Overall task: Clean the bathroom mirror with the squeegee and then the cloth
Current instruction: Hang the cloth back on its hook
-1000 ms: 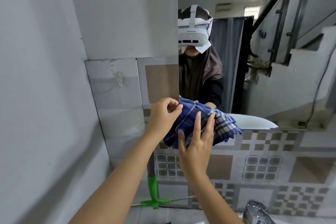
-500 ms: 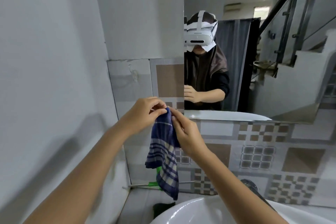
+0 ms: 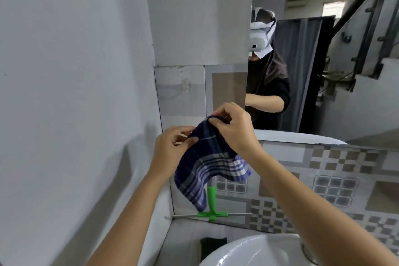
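Observation:
A blue and white checked cloth (image 3: 207, 166) hangs between both hands, below and left of the mirror (image 3: 323, 60). My left hand (image 3: 172, 149) pinches its left upper edge. My right hand (image 3: 233, 129) pinches the top edge a little higher, near the mirror's lower left corner. The cloth drapes down and partly hides the green-handled squeegee (image 3: 211, 207), which leans upright against the tiled wall with its blade resting on the ledge. The mirror reflects a person wearing a white headset.
A white sink (image 3: 248, 250) lies at the bottom right, with a dark green sponge (image 3: 210, 244) on the ledge beside it. Patterned tiles (image 3: 334, 179) cover the wall under the mirror. A plain grey wall (image 3: 75, 93) closes in on the left.
The view has swung left and down. The cloth, hanging narrow from pinched fingers half a second ago, is now spread wider between the hands, with my right hand raised above the left.

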